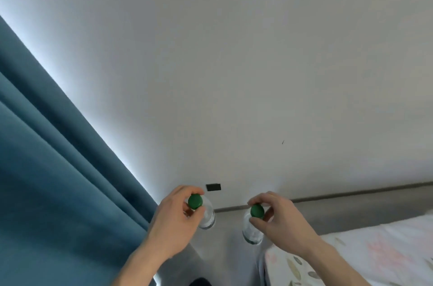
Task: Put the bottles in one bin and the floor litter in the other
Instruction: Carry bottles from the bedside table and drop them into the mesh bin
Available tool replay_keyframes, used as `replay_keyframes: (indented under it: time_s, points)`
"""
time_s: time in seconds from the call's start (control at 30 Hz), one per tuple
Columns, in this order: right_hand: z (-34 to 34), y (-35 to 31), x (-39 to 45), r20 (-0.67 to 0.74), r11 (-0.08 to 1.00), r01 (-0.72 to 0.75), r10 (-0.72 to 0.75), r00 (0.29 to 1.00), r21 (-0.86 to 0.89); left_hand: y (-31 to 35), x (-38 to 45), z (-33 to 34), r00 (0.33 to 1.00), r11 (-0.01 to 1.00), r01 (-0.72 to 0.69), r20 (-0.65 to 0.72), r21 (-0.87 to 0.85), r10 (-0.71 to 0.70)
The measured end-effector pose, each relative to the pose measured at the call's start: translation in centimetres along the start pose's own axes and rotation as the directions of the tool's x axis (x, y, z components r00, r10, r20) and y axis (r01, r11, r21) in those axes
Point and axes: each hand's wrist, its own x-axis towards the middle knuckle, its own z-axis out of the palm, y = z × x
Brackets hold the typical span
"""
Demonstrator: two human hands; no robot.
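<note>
Two bottles: I count one per hand, clear plastic, green caps.
Left bottle [207,216]: hangs from my left hand [174,222], fingers closed round the cap.
Right bottle [251,230]: hangs from my right hand [278,220], pinched at the cap.
Handling: likely light, thin-walled, smooth; I judge the ridged cap or neck the surest hold.
Bins: none in view.
Floor litter: none in view.
Surroundings: one blue curtain [58,168], one bed [351,255], pale wall [234,63].

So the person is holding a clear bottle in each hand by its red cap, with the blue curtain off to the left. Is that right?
Almost. The caps are green, not red. The head view shows the left hand pinching the left bottle and the right hand pinching the right bottle, each by a green cap. The blue curtain is indeed on the left.
</note>
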Motion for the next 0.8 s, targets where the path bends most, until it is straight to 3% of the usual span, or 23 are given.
replay_keyframes:
  time_s: [0.37, 0.6, 0.8]
  points:
    - [-4.2, 3.0, 9.6, -0.18, 0.975, -0.196, 0.212, 0.961, 0.101, 2.9, 18.2, 3.2, 0.934, 0.979, -0.205, 0.301, 0.017, 0.191]
    - [-7.0, 3.5, 13.7, -0.35, 0.935, -0.308, 0.352, 0.868, 0.178, 6.8, 28.3, 6.1, 0.807, 0.921, -0.39, 0.492, 0.027, 0.327]
    - [-9.4, 6.0, 12.7, -0.447, 0.876, -0.396, 0.482, 0.753, 0.277, 11.4, 32.1, 10.6, 0.668, 0.858, -0.513, 0.615, -0.028, 0.419]
